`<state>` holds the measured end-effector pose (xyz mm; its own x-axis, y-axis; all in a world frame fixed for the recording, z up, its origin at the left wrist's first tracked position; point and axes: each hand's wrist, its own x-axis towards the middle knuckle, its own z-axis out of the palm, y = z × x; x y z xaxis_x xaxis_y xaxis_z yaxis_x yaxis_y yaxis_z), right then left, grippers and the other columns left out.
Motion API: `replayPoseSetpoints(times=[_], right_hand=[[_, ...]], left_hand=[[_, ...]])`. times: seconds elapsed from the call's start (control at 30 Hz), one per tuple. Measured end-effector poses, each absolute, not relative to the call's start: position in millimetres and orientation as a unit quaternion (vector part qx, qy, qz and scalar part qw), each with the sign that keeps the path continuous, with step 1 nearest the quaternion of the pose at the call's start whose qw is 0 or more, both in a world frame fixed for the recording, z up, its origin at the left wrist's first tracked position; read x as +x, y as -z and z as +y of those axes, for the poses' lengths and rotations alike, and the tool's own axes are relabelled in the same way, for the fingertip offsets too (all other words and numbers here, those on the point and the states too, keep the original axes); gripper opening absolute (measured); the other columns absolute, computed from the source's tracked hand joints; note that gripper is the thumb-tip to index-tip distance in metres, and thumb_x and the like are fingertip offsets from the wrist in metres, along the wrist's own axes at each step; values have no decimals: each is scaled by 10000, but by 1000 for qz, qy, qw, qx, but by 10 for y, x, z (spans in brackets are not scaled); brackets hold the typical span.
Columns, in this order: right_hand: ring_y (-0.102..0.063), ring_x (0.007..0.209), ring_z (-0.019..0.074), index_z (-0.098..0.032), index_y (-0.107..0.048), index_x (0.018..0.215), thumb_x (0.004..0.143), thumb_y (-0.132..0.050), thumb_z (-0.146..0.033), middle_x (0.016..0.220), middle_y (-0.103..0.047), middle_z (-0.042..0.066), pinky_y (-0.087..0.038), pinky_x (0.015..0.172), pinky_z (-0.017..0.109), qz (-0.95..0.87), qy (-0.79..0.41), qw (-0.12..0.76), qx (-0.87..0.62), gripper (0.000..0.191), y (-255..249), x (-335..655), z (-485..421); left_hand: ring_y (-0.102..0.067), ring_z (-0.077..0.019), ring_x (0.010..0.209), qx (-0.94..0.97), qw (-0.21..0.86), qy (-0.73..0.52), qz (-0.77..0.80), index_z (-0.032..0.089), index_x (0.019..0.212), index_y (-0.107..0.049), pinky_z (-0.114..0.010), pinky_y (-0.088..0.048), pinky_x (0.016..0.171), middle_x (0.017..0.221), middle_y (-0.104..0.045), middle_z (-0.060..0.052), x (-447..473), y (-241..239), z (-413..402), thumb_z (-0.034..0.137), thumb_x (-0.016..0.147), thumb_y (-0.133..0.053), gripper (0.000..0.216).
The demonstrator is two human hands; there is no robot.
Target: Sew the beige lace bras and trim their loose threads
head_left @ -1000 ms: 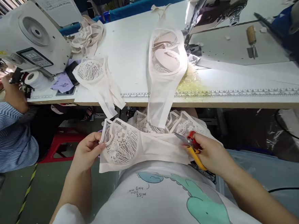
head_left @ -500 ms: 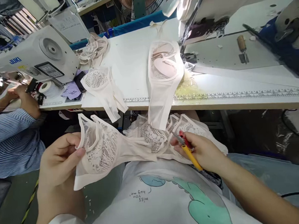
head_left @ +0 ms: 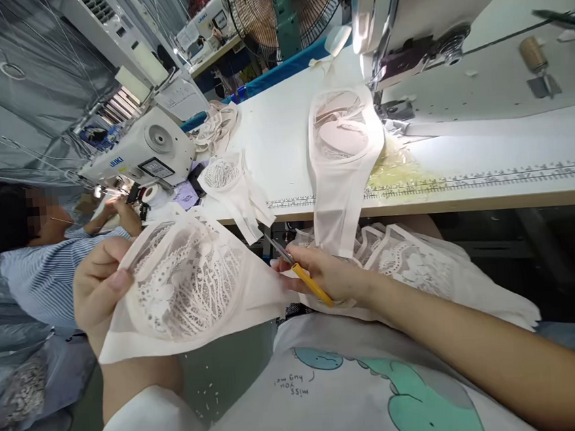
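The bra [head_left: 189,288], cream-white with a patterned lace cup and smooth band, is held off the table [head_left: 464,205], before its near edge, the cup facing the camera and the band narrowing toward the scissors [head_left: 302,277]. These show a yellow handle and slim metal blades, tips slanting toward that edge.

Grey sheeting [head_left: 28,96] hangs upper left, a fan [head_left: 254,17] top centre; a white table [head_left: 277,137] runs centre to right, green floor [head_left: 233,354] below.
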<state>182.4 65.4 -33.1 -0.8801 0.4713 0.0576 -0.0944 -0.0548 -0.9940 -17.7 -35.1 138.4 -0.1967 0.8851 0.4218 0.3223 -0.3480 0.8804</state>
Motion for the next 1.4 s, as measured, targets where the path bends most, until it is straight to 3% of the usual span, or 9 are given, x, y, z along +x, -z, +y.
replayPoseSetpoints(times=[0.1,0.23,0.57,0.8,0.93,1.03,1.13,1.23,1.4], right_hand=[[-512,643,119,-210,-429,722,710,-583,-268,710,-509,-31,-439,575,260,-633,-733,201,-145,164,271,1828,617],[-406,504,78,-206,-407,675,692,-606,-308,596,-420,-65,-364,478,232,-608,-749,199,-171,224,258,1999,587],[-439,528,111,-199,-481,655,624,-682,-433,612,-491,-24,-380,477,244,-601,-679,214,-364,310,289,2857,617],[-422,531,117,-200,-526,708,657,-658,-436,600,-483,-42,-340,469,232,-656,-476,204,-549,276,609,4016,785],[-429,550,121,-200,-496,675,635,-663,-377,598,-476,-49,-340,494,235,-615,-439,235,-612,247,890,4347,850],[-419,544,114,-193,-499,698,647,-648,-377,602,-473,-51,-344,503,236,-586,-455,261,-619,243,1006,4375,834],[-422,553,114,-188,-507,728,655,-645,-413,619,-478,-46,-351,516,243,-560,-475,293,-612,274,1048,4343,811],[-432,564,122,-193,-498,736,633,-660,-464,617,-471,-41,-362,528,255,-532,-476,333,-617,332,1058,4330,823],[-426,555,117,-200,-479,758,626,-635,-557,632,-461,-37,-374,516,258,-496,-456,383,-632,412,976,4356,806]], left_hand=[[-471,-96,390,563,220,-592,532,139,560,-605,-198,-360,354,468,-562,6,-222,-1438,-287,291,538,-800,248],[-489,-87,412,519,197,-577,599,140,575,-603,-170,-354,363,508,-586,8,-357,-1418,-262,295,499,-809,268],[-443,-75,477,551,143,-320,757,193,697,-541,-159,-338,398,606,-527,52,-232,-1093,-272,262,696,-653,131],[-464,-103,435,694,153,-229,665,201,639,-506,-202,-350,411,519,-505,42,652,-364,287,361,748,-485,195],[-558,-135,517,766,153,-48,623,189,847,-553,-223,-393,469,653,-606,10,913,56,478,352,798,-469,190],[-573,-149,538,815,77,8,575,183,936,-553,-227,-365,452,691,-625,-9,991,59,532,330,857,-430,207],[-569,-148,541,881,40,-42,470,193,820,-573,-229,-368,452,660,-611,-13,1210,-96,624,290,905,-351,256],[-594,-174,637,915,67,-38,396,174,771,-592,-257,-437,534,732,-643,-49,1579,-130,826,213,903,-346,282],[-586,-284,915,911,149,67,379,122,929,-640,-399,-466,793,933,-667,-123,2052,200,1242,235,857,-473,214]])
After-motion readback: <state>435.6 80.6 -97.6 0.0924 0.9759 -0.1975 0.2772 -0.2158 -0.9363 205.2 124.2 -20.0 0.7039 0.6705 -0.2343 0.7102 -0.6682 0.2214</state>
